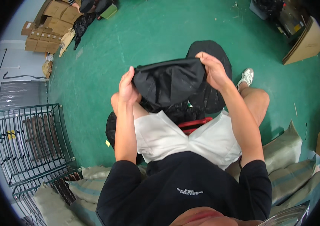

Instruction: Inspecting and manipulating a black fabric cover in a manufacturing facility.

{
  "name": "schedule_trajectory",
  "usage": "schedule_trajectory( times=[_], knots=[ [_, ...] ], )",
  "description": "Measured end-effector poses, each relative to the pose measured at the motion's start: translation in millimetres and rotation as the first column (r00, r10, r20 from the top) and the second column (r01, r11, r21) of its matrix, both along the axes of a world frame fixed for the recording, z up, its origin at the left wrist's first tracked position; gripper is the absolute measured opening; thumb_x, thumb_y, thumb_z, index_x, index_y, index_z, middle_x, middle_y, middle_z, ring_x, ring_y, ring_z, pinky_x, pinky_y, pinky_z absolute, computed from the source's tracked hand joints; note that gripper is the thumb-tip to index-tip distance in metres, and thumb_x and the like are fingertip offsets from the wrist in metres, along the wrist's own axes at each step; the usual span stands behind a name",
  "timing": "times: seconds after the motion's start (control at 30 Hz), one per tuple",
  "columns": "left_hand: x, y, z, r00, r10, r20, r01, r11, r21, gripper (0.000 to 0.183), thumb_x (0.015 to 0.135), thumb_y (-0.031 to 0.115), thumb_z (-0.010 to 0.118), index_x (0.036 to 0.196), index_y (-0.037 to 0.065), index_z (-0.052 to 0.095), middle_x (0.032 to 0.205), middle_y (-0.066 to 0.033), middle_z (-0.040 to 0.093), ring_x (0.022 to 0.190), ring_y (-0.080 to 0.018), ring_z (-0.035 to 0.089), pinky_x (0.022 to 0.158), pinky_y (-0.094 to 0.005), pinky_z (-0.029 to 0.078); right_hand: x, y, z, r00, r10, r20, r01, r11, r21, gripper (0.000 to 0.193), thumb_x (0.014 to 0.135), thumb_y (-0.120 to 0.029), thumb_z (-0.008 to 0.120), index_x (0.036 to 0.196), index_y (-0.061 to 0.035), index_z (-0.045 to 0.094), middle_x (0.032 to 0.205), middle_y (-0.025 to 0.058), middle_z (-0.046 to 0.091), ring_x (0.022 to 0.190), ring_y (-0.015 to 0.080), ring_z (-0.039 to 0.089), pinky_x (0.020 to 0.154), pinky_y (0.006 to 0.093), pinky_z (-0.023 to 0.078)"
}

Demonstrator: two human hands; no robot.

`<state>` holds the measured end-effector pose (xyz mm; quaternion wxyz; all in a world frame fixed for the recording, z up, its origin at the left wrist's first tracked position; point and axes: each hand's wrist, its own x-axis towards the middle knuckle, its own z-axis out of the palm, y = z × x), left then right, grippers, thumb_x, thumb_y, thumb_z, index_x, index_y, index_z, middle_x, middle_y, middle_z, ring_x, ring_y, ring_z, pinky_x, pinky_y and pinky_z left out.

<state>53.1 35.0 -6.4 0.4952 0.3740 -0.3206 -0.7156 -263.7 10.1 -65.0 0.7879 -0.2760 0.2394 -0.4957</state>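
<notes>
A floppy piece of black fabric [169,82], like a bag or a cover, is stretched sideways in front of my knees. My left hand [128,87] grips its left end, thumb up along the edge. At the upper right corner my right hand [213,70] pinches the top edge between thumb and fingers. The top edge runs nearly straight between the hands, while the lower part sags in folds. Behind it, a rounded black item [209,48] lies on the floor, partly covered by the fabric and my right hand. More black material [182,112] lies between my legs.
A red plastic frame [195,124] shows between my thighs. Woven sacks [286,145] lie behind me on both sides. A dark metal rack [34,143] stands at left. Cardboard boxes [56,24] and another person's hand [76,6] are at far left; flat cardboard [306,43] leans at right.
</notes>
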Motion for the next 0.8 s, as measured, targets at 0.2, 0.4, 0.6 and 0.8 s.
schedule_trajectory(
  times=[0.2,0.4,0.6,0.8],
  knots=[
    [-5,5,-21,0.861,-0.062,-0.504,0.087,0.996,0.025,0.065,0.101,0.050,0.033,0.123,-0.006,0.057,0.128,-0.0242,0.057,0.117,-0.0386,0.057,0.104,-0.0515,0.042,-4,-2,9,0.984,0.116,0.134,-0.116,0.993,-0.013,0.015,0.096,-0.015,0.047,0.098,-0.0037,0.056,0.086,0.0004,0.060,0.081,0.0103,0.057,0.077,0.0256,0.047],
    [-20,9,-26,0.851,-0.080,-0.519,0.057,0.997,-0.060,0.056,0.100,0.048,0.040,0.124,0.000,0.058,0.125,-0.0214,0.060,0.115,-0.0372,0.058,0.101,-0.0514,0.045,-6,1,14,0.952,0.050,0.303,-0.056,0.998,0.012,0.021,0.099,-0.017,0.045,0.106,-0.0010,0.055,0.098,0.0066,0.063,0.093,0.0162,0.062,0.086,0.0318,0.051],
    [-35,18,-17,0.792,-0.164,-0.587,0.153,0.986,-0.069,0.046,0.102,0.041,0.040,0.125,0.003,0.053,0.125,-0.0172,0.059,0.114,-0.0336,0.058,0.099,-0.0486,0.045,-14,21,9,0.820,0.517,0.247,-0.475,0.854,-0.212,0.095,0.078,-0.056,0.064,0.140,0.0089,0.035,0.138,0.0177,0.049,0.118,0.0262,0.056,0.105,0.0361,0.040],
    [-51,14,-17,0.632,-0.157,-0.759,0.278,0.960,0.032,0.050,0.103,0.041,0.036,0.129,0.000,0.050,0.123,-0.0207,0.061,0.114,-0.0369,0.060,0.099,-0.0477,0.047,5,36,15,0.798,0.525,0.297,-0.503,0.851,-0.152,0.078,0.067,-0.012,0.075,0.134,0.0113,0.042,0.125,0.0187,0.060,0.109,0.0223,0.063,0.100,0.0339,0.046]
  ],
)
